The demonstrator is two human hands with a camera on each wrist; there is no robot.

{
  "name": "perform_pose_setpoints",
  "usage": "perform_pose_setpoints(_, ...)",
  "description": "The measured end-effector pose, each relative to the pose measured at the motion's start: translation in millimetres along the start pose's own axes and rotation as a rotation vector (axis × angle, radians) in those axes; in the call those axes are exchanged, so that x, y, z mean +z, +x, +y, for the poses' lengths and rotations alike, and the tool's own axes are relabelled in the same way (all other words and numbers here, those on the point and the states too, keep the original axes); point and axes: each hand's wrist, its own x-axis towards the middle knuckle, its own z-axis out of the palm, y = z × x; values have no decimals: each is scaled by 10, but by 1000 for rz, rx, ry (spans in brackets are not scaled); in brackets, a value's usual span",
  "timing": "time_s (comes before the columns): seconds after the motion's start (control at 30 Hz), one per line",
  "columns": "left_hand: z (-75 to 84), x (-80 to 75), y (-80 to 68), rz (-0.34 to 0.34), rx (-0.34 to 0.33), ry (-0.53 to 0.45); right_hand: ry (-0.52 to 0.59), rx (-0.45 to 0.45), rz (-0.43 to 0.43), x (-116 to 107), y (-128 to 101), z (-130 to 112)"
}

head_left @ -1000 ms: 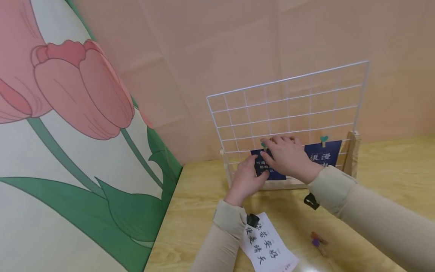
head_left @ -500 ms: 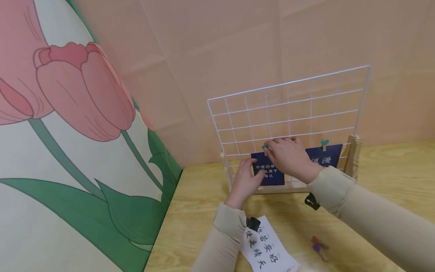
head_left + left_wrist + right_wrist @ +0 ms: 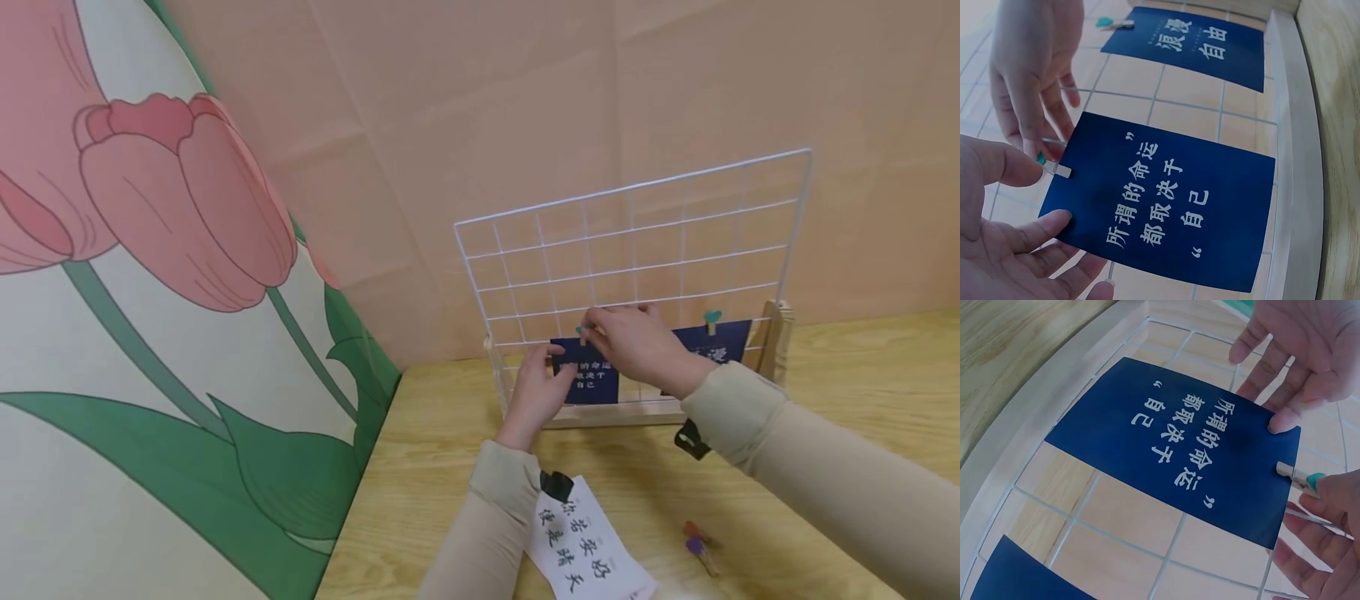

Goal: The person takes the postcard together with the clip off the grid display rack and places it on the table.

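Observation:
A dark blue card with white characters stands against the white wire grid. A small wooden clothespin with a teal heart sits on its top edge. My right hand pinches this clothespin at its heart end, clearest in the right wrist view. At the card's upper left corner, one fingertip of my left hand touches its front face, with the thumb apart from it and the other fingers loosely spread. To the right hangs a second blue card, held by another teal-heart clothespin.
A wooden base holds the grid upright on the wooden table. White sheets with black characters lie in front, near my left sleeve. Orange and purple clothespins lie to their right. A tulip-patterned surface borders the left.
My right fingers have drawn together on the clothespin and shifted slightly left, uncovering more of the card. My left hand has stayed near the card's left edge.

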Motion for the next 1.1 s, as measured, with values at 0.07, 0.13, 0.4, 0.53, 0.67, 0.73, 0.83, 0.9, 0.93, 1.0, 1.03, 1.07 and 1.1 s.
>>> perform_pose_setpoints(0.07, 6, 4, 10, 4, -13, -7, 12, -5, 2, -5, 3, 11)
perform_pose_setpoints(0.13, 8, 4, 16, 3, -23, -17, 16, -10, 8, -10, 6, 15)
perform_pose_setpoints(0.4, 11, -19, 18, 6, 5, -39, -33, -31, 132, 78, -17, 39)
perform_pose_setpoints(0.53, -4, -23, 7, 7, 24, -37, -35, -20, 176, 132, -53, 37)
perform_pose_setpoints(0.67, -21, -31, 9, 11, 25, -55, -11, -18, 195, 128, -69, 31)
perform_pose_setpoints(0.73, -29, -38, 9, 15, 18, -66, 4, -18, 194, 117, -76, 23)
perform_pose_setpoints(0.83, -39, -47, 12, 28, 28, -71, 28, -14, 186, 103, -82, 15)
perform_pose_setpoints(0.9, -41, -54, 4, 39, 35, -78, 47, -7, 178, 86, -87, 8)
perform_pose_setpoints(0.93, -43, -57, -1, 46, 38, -85, 56, -4, 172, 77, -91, 8)
perform_pose_setpoints(1.0, -42, -65, -19, 64, 42, -104, 71, 5, 161, 58, -101, 6)
perform_pose_setpoints(1.03, -44, -70, -27, 72, 47, -123, 81, 13, 154, 48, -110, 4)
perform_pose_setpoints(1.07, -43, -77, -40, 75, 47, -143, 87, 18, 150, 39, -120, 5)
perform_pose_setpoints(1.1, -47, -81, -47, 79, 51, -162, 91, 23, 145, 29, -133, 4)
